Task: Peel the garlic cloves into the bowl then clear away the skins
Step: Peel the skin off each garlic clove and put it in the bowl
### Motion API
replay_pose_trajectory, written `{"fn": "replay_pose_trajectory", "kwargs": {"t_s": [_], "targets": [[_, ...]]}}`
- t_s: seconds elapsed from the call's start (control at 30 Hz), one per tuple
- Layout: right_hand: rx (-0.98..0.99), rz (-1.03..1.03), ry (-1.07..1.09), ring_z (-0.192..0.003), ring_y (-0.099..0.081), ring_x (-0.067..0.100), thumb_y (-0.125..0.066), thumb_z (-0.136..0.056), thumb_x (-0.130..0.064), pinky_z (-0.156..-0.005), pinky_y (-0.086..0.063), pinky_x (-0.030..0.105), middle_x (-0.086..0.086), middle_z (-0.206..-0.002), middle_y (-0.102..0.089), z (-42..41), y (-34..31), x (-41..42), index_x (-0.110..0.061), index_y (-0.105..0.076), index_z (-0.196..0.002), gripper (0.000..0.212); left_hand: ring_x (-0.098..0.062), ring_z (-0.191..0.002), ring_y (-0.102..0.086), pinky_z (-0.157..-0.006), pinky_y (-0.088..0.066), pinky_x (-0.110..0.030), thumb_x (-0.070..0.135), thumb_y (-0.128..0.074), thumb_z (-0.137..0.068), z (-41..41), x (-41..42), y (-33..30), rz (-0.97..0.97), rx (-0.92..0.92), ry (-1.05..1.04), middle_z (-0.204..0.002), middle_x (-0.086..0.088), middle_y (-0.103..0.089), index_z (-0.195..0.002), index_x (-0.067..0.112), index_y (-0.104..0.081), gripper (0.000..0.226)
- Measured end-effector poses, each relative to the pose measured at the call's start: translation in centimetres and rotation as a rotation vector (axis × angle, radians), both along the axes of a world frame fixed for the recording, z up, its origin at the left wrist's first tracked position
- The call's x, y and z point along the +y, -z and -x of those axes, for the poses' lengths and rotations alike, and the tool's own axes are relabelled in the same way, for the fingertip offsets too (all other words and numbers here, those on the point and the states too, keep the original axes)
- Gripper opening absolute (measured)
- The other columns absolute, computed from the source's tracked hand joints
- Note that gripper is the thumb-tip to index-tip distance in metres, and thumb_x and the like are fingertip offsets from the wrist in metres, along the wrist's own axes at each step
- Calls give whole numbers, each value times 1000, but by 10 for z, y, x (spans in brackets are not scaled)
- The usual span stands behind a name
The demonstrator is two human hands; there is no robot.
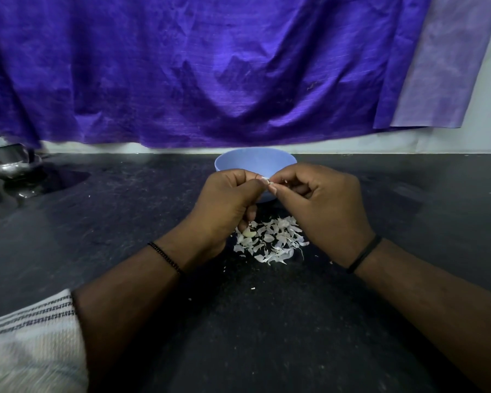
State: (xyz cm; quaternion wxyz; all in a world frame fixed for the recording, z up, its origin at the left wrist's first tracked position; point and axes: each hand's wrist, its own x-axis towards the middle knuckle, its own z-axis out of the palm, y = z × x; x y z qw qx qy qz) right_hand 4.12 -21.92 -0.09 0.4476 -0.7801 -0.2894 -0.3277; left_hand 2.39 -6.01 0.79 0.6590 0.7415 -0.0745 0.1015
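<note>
over bowl (255,161) | left hand (227,199), right hand (318,205) grip: both pinch garlic clove (267,181) | no readable writing

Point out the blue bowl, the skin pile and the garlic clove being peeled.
round light-blue plastic bowl (240,161), head view, far inner wall
pile of white papery garlic skins (278,239), head view, pile centre
small white garlic clove (266,181), head view, exposed tip between fingertips

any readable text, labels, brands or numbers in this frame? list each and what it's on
No readable text in this view.
Metal vessel at far left: small yellow mark on its side, too small and blurred to read.
Blue bowl: no print visible.
Purple cloth, black wristbands, striped sleeve: no lettering, only woven pattern.
</note>
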Motion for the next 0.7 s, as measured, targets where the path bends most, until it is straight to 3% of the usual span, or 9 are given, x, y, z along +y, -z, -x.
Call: {"fn": "replay_pose_trajectory", "kwargs": {"t_s": [0.1,0.3,0.47,0.6,0.7], "targets": [[52,-58,-43,-69,-68,5,-76,-86,-13,-61,-51,14,-9,-78,-72,1,0,0,-15,-77,-90,5,-16,-47,-40,-41,-31,-25,12,-59,-95,0,0,0,9,-2,-3,-51,-3,-47,-81,8,-68,17],[234,-277,-181,-66,-71,9,-74,-87,-9,-61,-56,22,-4,-76,-73,2,-2,4,-23,-72,-89,15,-17,-48,-42,-39,-32,-23,13,-58,-97,-1,1,-1,29,2,-23,-53,-4,-48,-77,8,-61,20],[549,-555,-396,-63,-67,20,-70,-87,0,-56,-56,26,12,-79,-74,5,-8,7,-7,-68,-93,9,-15,-46,-46,-40,-34,-25,11,-63,-94,0,3,0,51,-39,-23,-53,-2,-55,-87,4,-67,11],[629,-616,-410,-67,-61,14,-69,-88,-5,-60,-51,23,4,-78,-72,4,-8,6,-9,-72,-93,7,-15,-48,-52,-39,-37,-24,12,-65,-92,4,4,-1,69,-92,-2,-72,-5,-69,-94,2,-72,12],[683,-671,-388,-68,-57,11,-67,-89,-8,-61,-49,22,4,-78,-69,3,-9,6,-10,-74,-91,7,-17,-50,-53,-40,-39,-24,11,-67,-91,4,2,0,59,-128,-11,-73,-5,-69,-92,5,-73,8]]}}
